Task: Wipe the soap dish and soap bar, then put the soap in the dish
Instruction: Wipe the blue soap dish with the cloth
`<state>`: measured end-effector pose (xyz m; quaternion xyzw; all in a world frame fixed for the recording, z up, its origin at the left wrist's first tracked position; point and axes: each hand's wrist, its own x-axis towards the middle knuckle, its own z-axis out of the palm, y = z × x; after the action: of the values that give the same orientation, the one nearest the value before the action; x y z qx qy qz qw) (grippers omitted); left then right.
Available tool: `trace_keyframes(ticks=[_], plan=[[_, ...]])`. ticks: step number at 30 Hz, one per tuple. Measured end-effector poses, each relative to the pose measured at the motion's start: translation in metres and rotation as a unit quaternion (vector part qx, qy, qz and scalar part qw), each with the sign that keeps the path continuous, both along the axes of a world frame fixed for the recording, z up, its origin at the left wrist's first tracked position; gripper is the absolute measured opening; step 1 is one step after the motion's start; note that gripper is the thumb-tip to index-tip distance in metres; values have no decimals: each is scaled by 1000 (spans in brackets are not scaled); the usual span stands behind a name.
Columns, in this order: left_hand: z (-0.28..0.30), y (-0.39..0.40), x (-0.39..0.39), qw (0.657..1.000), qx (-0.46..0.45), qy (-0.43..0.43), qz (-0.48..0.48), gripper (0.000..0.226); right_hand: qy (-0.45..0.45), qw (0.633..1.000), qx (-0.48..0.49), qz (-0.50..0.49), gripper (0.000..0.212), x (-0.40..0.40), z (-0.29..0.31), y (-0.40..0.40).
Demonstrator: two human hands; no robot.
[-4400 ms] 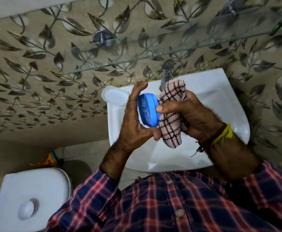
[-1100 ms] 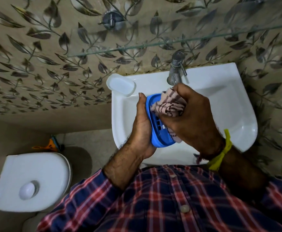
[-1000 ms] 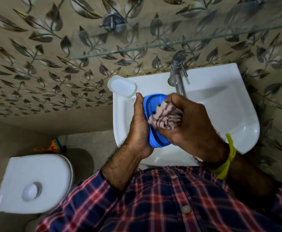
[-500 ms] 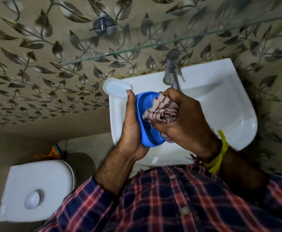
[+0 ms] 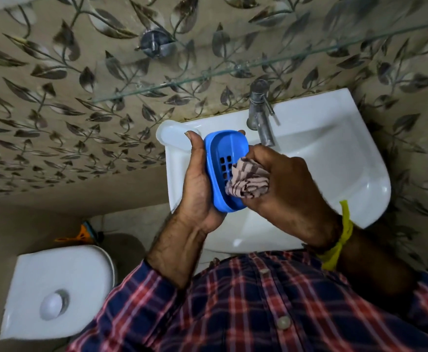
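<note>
My left hand (image 5: 197,184) grips a blue oval soap dish (image 5: 224,153) from its left side and holds it tilted above the white basin (image 5: 347,158). The dish's inside faces me, with drain slots showing in its floor. My right hand (image 5: 289,189) grips a bunched checked cloth (image 5: 247,182) and presses it into the lower part of the dish. A pale white oval piece, soap or a lid, (image 5: 173,134) lies on the basin's back left corner, just beyond my left fingertips.
A steel tap (image 5: 260,113) stands at the basin's back edge, close above my right hand. A glass shelf (image 5: 233,69) juts from the leaf-patterned wall overhead. A white toilet cistern lid (image 5: 55,290) sits at lower left, an orange item (image 5: 84,233) behind it.
The cloth has slid from the upper middle of the dish down to its lower end, uncovering the drain slots. My left hand holds the dish in nearly the same place.
</note>
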<state>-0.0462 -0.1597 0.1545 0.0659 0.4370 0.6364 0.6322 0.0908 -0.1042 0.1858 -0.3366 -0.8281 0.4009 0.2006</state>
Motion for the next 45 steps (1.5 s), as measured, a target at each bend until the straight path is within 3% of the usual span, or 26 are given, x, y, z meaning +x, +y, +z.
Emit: trace_keyframes(ticks=[5,9,14,20,25,28,33,37,41,43,45], plan=[[5,1,-2,1000,14,21,18,98,-16,999,-15,45,34,4,-2,2],[7,4,1,998,13,31,53,94,24,999,2,-25,35,-1,-3,-1],[10,3,3,997,31,64,38,94,-21,999,14,30,35,3,-1,3],[10,3,-2,994,57,83,41,90,-3,999,7,32,33,0,1,3],[8,7,4,991,78,75,83,86,4,997,27,-71,36,-2,6,5],[14,10,0,987,108,78,93,87,42,998,-29,-41,34,-4,6,10],[10,12,7,986,95,93,101,83,-14,994,43,-95,36,-3,6,5],[16,9,3,982,129,94,101,83,26,999,-13,-42,37,-3,8,7],[9,10,6,980,126,116,101,85,-25,996,35,-80,38,-3,7,4],[9,11,3,980,132,113,96,83,13,998,-18,-67,39,-4,8,7],[12,9,1,977,139,132,94,82,43,995,-84,12,37,-3,12,9]])
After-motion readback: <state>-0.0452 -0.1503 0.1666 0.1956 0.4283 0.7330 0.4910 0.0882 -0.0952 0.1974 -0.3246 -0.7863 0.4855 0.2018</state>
